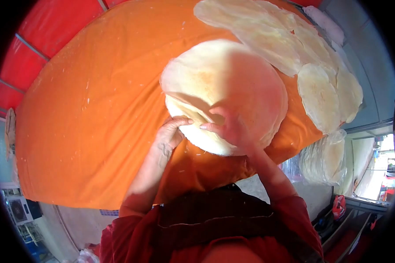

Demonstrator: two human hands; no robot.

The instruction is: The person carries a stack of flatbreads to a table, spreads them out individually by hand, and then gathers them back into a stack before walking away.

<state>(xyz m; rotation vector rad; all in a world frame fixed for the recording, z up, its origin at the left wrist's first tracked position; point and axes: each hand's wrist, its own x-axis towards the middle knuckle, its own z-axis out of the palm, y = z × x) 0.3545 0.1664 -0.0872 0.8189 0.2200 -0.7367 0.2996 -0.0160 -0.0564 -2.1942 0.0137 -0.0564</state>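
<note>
A broad stack of thin, round flatbread sheets (197, 65) lies on an orange cloth (96, 109) in front of me. At the near edge of the stack, part of the top sheet is lifted into a fold (191, 107). My left hand (173, 131) pinches this lifted edge between thumb and fingers. Close beside it, over the stack, is my right hand (228, 127), slightly blurred. Its thumb and forefinger curve apart, with a gap between them, and the thumb tip is near the folded edge. Shadow covers the right half of the stack.
Several more thin sheets (267, 39) lie spread and overlapping at the far right of the cloth. Below them, a clear plastic bag of sheets (327, 160) sits beside the cloth's right edge. Red panels (57, 26) stand behind at the upper left.
</note>
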